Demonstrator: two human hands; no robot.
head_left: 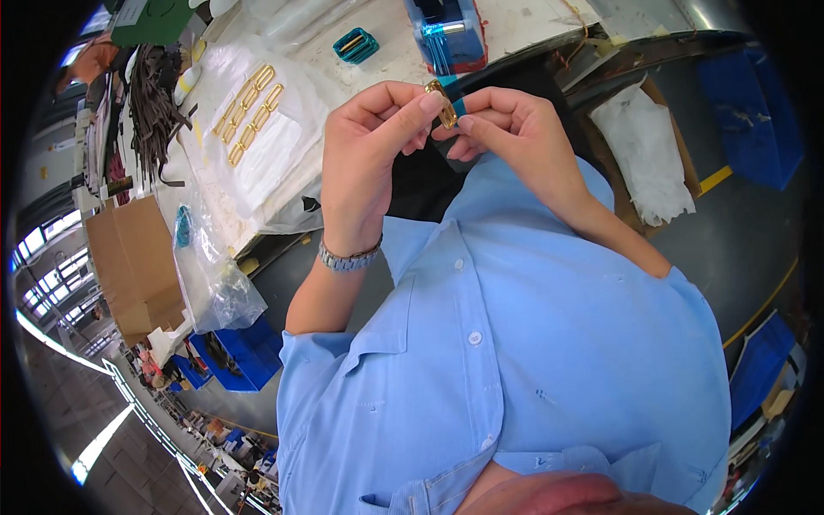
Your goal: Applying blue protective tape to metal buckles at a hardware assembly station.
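Note:
Between the thumb and fingers of my left hand (pixel 378 137) is a gold oval buckle (pixel 442 106), held up in front of my chest. My right hand (pixel 524 133) is closed in a pinch beside the buckle, at a strip of blue tape (pixel 458 106) that touches the buckle's right side. More of this shiny tape runs down from a blue tape dispenser (pixel 469 51) on the table just beyond my hands. Exactly how the right fingertips grip the tape is partly hidden.
Several gold oval buckles (pixel 249 112) lie in rows on white sheeting at the left. A bundle in teal film (pixel 354 45) sits beyond my left hand. Dark straps (pixel 154 107) hang further left. A cardboard box (pixel 133 266) and blue bins (pixel 245 356) stand below; a lined carton (pixel 644 150) is right.

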